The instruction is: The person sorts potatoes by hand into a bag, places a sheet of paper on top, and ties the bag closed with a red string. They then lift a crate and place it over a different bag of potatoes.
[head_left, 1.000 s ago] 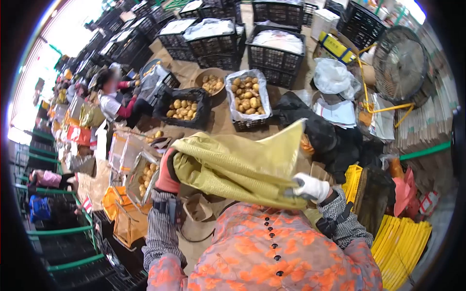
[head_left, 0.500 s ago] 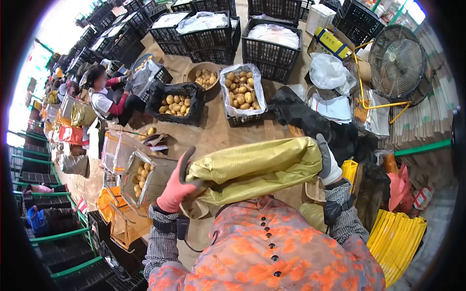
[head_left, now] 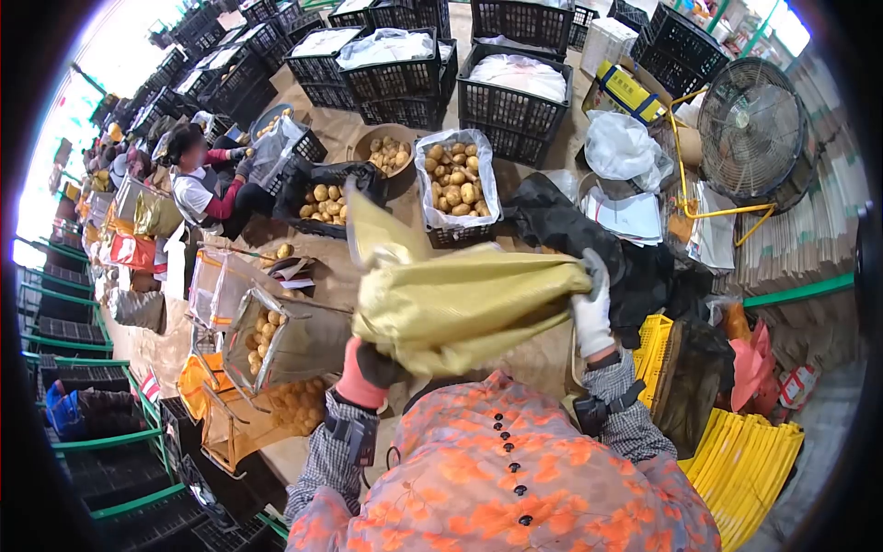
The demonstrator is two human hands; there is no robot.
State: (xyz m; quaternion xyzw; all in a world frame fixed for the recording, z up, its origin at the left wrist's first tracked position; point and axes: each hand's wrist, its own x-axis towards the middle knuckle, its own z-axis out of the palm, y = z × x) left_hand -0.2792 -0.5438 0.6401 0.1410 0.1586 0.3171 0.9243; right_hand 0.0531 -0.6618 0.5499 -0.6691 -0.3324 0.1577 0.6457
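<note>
A yellow-green sack hangs between my gloved hands in front of my chest, its left part flared upward in a loose flap. My left hand, in a pink and dark glove, is closed on the sack's lower left end, with its fingers partly covered by the cloth. Gripped at its right end, the sack is held by my right hand in a white and grey glove. Left of the sack stands an open bag of potatoes on a frame.
Ahead are a lined crate of potatoes, a basin of potatoes and stacked black crates. A seated person works at the upper left. A large fan stands right, above yellow folded material.
The sack has gone from a long, level roll to a crumpled shape with a flap raised at left. My left hand has moved down and slightly right; my right hand has shifted slightly left.
</note>
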